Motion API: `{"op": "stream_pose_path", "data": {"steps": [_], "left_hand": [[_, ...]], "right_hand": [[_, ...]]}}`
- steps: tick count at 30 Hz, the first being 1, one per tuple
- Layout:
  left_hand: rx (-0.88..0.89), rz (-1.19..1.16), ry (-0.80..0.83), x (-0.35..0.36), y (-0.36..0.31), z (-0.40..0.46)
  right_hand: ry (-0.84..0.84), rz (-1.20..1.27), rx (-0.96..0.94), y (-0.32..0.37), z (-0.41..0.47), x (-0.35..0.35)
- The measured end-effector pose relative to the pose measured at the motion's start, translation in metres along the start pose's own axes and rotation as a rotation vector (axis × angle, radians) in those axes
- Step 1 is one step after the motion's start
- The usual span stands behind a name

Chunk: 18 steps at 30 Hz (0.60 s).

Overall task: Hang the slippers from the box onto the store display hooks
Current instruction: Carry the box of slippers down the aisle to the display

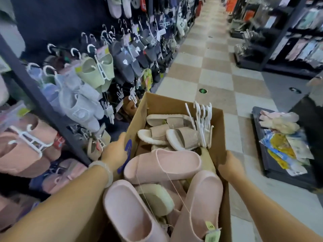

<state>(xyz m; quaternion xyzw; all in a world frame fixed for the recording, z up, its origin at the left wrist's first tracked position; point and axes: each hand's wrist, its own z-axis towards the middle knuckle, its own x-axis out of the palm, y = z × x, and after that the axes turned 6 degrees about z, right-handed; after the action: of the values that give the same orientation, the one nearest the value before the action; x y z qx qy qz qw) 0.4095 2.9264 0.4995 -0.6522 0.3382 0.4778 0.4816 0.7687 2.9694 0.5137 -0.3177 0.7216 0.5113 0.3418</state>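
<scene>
An open cardboard box (176,103) sits in front of me, held from both sides. My left hand (116,151) grips its left wall and my right hand (230,165) grips its right wall. Inside lie pink slippers (162,164), beige fuzzy slippers (181,138) and a pale green one (157,199), plus a bunch of white plastic hangers (202,123) at the far right corner. The store display rack (97,70) on my left carries green, grey, blue and pink slippers on white hooks.
A checkered tile aisle (209,67) runs ahead. A low black platform (272,165) on the right holds fluffy items and packets. Dark shelving (283,42) lines the far right.
</scene>
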Motion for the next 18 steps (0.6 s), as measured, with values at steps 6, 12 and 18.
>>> {"op": "stream_pose_path", "data": {"steps": [6,12,18], "left_hand": [[-0.056,-0.024,0.094,0.036,-0.027,0.118],[-0.1,-0.063,0.15,0.055,-0.033,0.228],[-0.091,-0.069,0.168,0.076,-0.033,0.329]], "right_hand": [[0.016,-0.061,0.06,0.025,0.121,0.014],[0.039,-0.091,0.082,0.067,0.225,0.033],[0.039,-0.017,0.175,0.096,0.323,0.074]]}}
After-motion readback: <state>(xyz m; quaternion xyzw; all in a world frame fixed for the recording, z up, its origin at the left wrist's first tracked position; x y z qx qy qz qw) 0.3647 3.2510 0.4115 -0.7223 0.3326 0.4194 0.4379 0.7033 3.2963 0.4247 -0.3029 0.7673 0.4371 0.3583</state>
